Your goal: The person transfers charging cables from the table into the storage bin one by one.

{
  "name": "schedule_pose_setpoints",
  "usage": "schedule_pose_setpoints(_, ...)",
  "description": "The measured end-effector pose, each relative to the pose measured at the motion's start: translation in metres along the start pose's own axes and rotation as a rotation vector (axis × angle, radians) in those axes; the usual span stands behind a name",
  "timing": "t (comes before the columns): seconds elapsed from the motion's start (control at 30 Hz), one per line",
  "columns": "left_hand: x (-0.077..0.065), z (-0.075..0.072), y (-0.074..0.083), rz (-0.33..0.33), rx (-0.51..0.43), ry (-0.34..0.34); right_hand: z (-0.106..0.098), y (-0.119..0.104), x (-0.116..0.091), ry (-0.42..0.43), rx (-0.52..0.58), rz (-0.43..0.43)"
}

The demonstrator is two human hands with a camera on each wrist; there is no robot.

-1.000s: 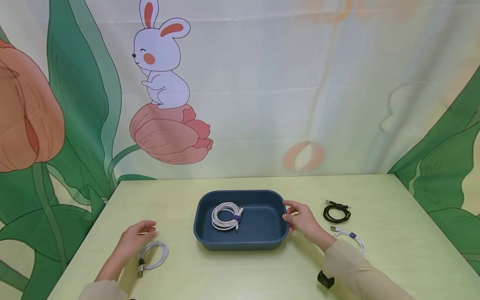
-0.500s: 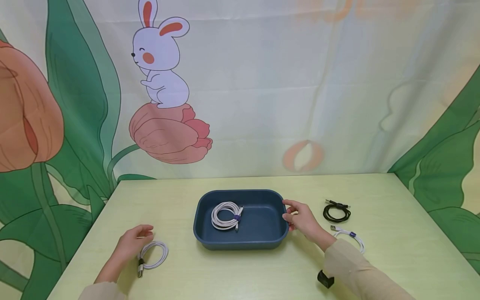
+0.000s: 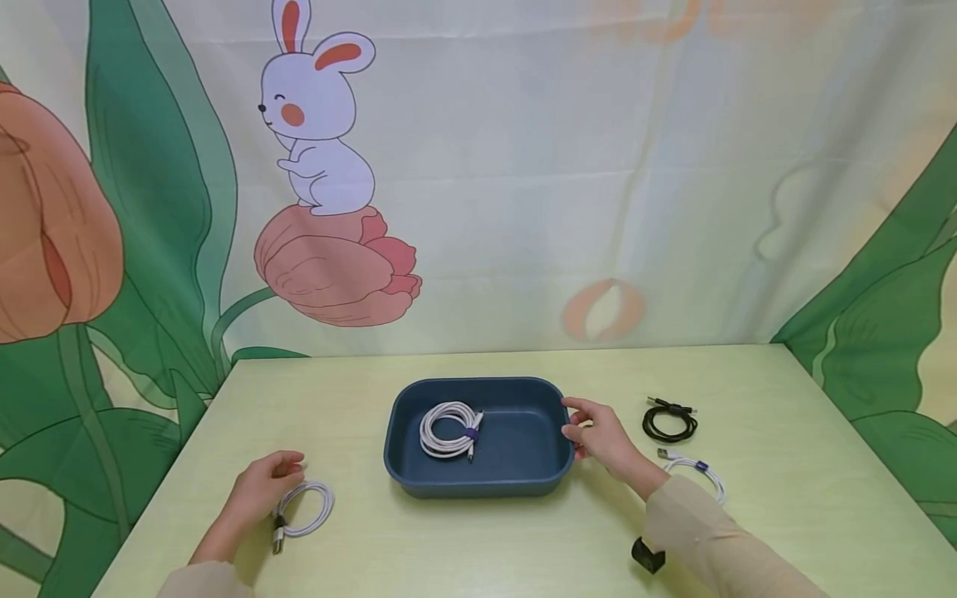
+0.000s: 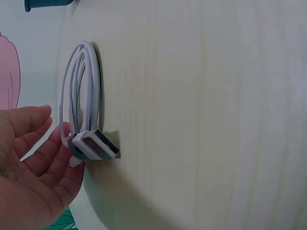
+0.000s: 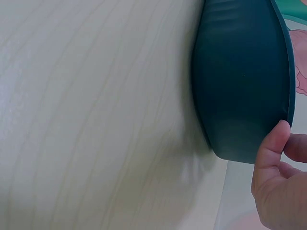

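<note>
My left hand (image 3: 263, 488) is beside a coiled white USB cable (image 3: 308, 508) on the left of the table. In the left wrist view, its thumb stays apart from the cable (image 4: 86, 91), while the other fingers (image 4: 53, 158) curve loosely at the far side of the metal plug end and seem to touch it. At the table's middle, my right hand (image 3: 607, 436) holds the right end of a dark blue bin (image 3: 478, 490). Its thumb (image 5: 274, 143) lies against the rim, with the other fingers partly hidden. A larger white cable coil (image 3: 447, 430) with a purple tie lies inside the bin.
Right of the bin lie a black coiled cable (image 3: 669, 422) and a white cable (image 3: 706, 475) with a purple tie, partly behind my right sleeve. A small black block (image 3: 647, 555) sits near that sleeve. A printed curtain (image 3: 493, 208) hangs behind the table.
My left hand has dropped slightly nearer to the white USB cable. The right hand stays at the bin's end, and the view has shifted a little.
</note>
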State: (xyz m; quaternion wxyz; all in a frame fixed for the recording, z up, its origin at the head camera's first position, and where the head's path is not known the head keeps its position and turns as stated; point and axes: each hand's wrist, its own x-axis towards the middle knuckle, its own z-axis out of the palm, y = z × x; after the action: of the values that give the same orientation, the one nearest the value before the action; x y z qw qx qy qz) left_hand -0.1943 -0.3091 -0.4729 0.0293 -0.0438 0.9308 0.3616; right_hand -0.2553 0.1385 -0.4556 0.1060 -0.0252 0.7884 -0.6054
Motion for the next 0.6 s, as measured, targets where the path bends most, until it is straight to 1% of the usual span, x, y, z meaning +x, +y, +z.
schedule_pose_setpoints(0.2, 0.000, 0.001, 0.000, 0.001, 0.005, 0.011, 0.000, -0.001, 0.000, 0.003, 0.002, 0.002)
schedule_pose_setpoints(0.37, 0.001, 0.002, -0.003, 0.001, 0.011, 0.027, 0.000, 0.000, 0.001, 0.008, 0.003, 0.004)
schedule_pose_setpoints(0.6, 0.001, 0.004, -0.011, -0.036, 0.027, 0.066, 0.000, 0.001, 0.001, 0.007, 0.001, 0.003)
